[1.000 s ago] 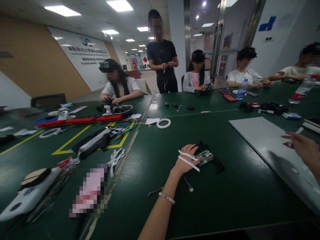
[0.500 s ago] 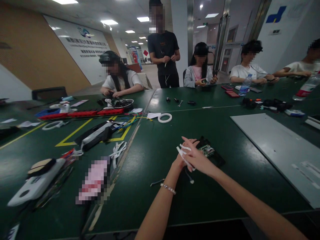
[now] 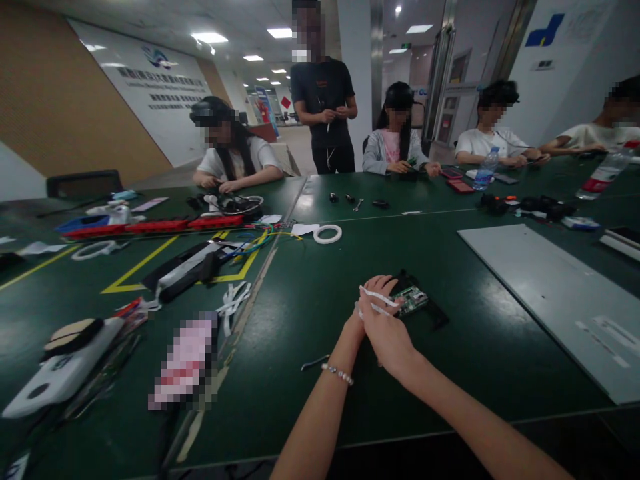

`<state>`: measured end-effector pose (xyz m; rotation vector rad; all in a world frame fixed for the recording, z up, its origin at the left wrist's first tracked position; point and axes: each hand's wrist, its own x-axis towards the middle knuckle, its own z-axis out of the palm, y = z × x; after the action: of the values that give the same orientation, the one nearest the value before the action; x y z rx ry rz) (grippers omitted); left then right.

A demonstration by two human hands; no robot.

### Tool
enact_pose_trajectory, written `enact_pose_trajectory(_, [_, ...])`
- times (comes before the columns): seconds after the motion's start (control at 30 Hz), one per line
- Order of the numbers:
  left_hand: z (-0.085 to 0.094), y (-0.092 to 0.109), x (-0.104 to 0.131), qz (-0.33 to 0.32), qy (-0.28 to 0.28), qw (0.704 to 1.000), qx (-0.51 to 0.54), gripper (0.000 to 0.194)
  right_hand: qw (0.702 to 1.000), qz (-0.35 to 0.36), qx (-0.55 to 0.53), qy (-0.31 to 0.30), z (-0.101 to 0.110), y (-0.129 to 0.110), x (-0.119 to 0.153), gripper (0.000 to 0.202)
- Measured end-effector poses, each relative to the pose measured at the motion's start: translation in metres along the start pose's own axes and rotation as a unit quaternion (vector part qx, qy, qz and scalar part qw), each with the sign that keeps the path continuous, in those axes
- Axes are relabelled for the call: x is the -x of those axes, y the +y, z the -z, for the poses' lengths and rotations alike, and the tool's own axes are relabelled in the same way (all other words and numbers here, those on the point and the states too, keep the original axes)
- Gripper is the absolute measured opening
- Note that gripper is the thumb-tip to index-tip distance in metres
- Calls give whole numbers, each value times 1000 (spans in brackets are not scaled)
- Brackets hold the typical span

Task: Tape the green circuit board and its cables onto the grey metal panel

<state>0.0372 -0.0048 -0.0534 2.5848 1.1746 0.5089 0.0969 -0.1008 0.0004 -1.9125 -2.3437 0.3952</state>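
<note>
My left hand [image 3: 378, 287] lies at the left edge of a black-framed part with a green circuit board [image 3: 413, 298], its visible fingers stretched out and touching or nearly touching it. Its thumb is hidden. Crossing over it from the right, my right hand [image 3: 393, 341] has its fingers closed on a thin white strip [image 3: 380, 297], which shows as two narrow white lines. What the strip belongs to cannot be made out. A short grey wire [image 3: 315, 363] pokes out left of my left wrist. The black frame's far end rests on the green table [image 3: 295, 407].
A grey panel [image 3: 525, 293] lies to the right. Beyond my hands is a white tape roll [image 3: 327, 234]. To the left are a pink pouch [image 3: 185, 363], a white device [image 3: 65, 367] and red trays [image 3: 155, 227]. Other people sit or stand across the table; a bottle [image 3: 486, 169] stands there.
My right hand has turned and its index finger, earlier stretched out over the left hand, is now drawn in. The white strip has swung to point right. The board has hardly moved.
</note>
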Motion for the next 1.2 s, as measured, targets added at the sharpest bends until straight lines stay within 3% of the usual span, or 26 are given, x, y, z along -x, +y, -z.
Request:
enact_pose_trajectory(0.1, [-3,-6,1,-10,0,1000,-22,47,1000,-15,17,-6,2,3,5,59])
enact_pose_trajectory(0.23, [-3,-9,4,-47,27,998,-20,51,999,-6,-45,3,12,18,20,66])
enact_pose_trajectory(0.37, [-1,-7,5,-67,43,997,-23,50,989,-34,-146,12,31,57,37,68])
enact_pose_trajectory(0.5, [-1,-4,5,-59,45,997,-19,51,972,-110,-179,102,49,150,41,70])
enact_pose_trajectory(0.63, [4,0,6,-32,32,999,-9,56,942,-255,-49,211,46,272,43,70])
enact_pose_trajectory(0.73, [10,3,7,-12,27,1000,-4,65,909,-359,28,213,27,341,49,75])
enact_pose_trajectory(0.8, [14,6,8,1,20,1000,2,71,885,-425,24,190,12,368,54,79])
enact_pose_trajectory(0.93, [14,9,10,20,-21,1000,12,87,880,-460,-23,118,-13,388,56,86])
enact_pose_trajectory(1.2, [12,11,9,23,-38,999,-13,102,887,-441,5,140,-23,390,48,89])
